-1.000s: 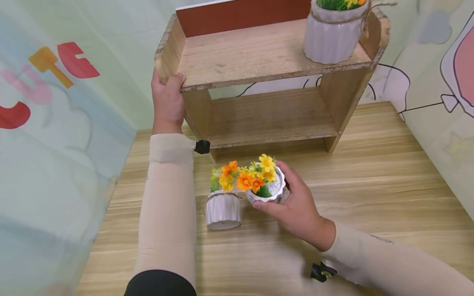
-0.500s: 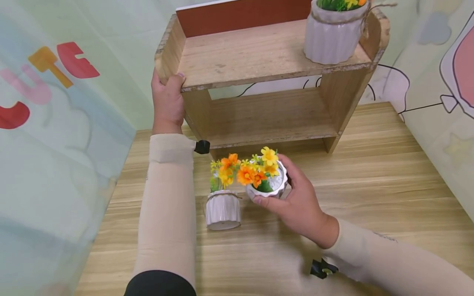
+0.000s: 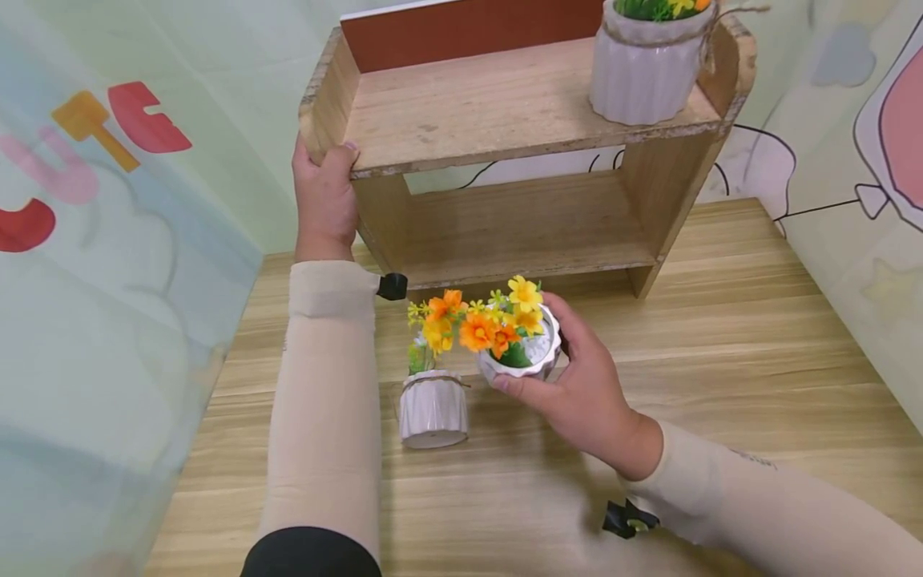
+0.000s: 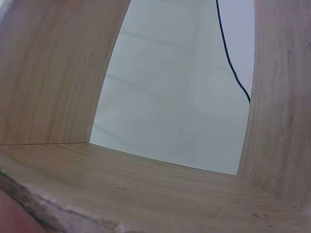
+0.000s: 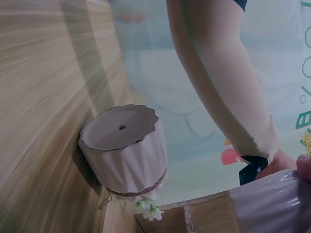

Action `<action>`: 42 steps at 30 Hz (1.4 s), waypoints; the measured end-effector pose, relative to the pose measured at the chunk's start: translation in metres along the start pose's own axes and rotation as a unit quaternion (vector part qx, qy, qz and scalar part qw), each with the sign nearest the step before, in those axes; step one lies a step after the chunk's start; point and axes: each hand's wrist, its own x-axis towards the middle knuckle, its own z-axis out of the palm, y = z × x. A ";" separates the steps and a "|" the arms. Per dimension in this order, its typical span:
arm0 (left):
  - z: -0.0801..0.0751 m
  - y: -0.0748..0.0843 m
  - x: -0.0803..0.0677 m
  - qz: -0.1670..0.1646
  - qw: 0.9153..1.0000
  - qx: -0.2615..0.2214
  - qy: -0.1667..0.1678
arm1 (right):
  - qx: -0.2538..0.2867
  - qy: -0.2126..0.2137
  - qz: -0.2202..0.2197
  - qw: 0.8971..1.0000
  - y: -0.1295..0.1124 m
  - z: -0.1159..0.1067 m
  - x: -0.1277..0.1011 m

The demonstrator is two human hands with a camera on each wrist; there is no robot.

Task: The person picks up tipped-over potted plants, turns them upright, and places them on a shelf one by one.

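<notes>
My left hand (image 3: 326, 200) grips the left front corner of the wooden shelf (image 3: 461, 140), thumb over the upper board. In the left wrist view a blurred bit of this hand shows beside the board's edge. My right hand (image 3: 594, 397) holds a white fluted flowerpot (image 5: 272, 204) with orange and yellow flowers (image 3: 479, 330), fingers round its far side and thumb at the near rim. To its left a second white flowerpot (image 3: 434, 413), tied with twine, lies on its side on the table, its holed base (image 5: 121, 127) facing me. White blossoms (image 5: 153, 212) poke from its mouth.
A larger white flowerpot (image 3: 642, 72) stands at the right end of the upper board. Behind that board is a reddish-brown panel (image 3: 469, 32). The shelf stands at the back of the wood-grain table (image 3: 764, 336), between printed cloth walls (image 3: 144, 320).
My right hand has carried its flowerpot a little away from me, toward the shelf, with the flowers rising in view. The left hand, shelf and lying flowerpot have stayed in place.
</notes>
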 end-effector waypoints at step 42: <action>-0.001 0.001 0.000 -0.012 1.000 0.007 0.005 | 0.022 0.017 -0.016 0.999 -0.028 -0.011 0.017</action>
